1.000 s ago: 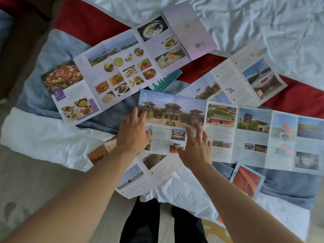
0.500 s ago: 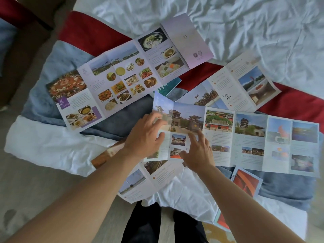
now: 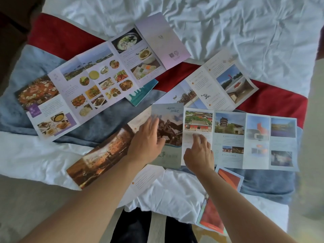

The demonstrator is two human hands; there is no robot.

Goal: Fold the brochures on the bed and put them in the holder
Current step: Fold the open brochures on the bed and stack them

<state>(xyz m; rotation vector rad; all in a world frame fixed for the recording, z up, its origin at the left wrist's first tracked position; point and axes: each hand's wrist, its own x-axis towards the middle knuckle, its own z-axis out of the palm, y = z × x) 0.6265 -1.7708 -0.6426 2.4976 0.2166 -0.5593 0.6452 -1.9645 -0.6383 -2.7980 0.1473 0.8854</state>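
The folded-over end panel of the long blue paper temple brochure (image 3: 228,137) is pressed flat by the left hand (image 3: 147,142), fingers (image 3: 152,123) straight. Its next panel is touched by the right hand (image 3: 199,155), fingers (image 3: 198,138) loosely spread.

I see the bed (image 3: 245,32) dressed in rumpled white sheets, with a red and blue-grey blanket (image 3: 98,123) spread across it. On the blanket lie open brochures: a food brochure (image 3: 98,79) at its far left, a temple brochure (image 3: 245,137) at its right, another (image 3: 220,81) beyond that.
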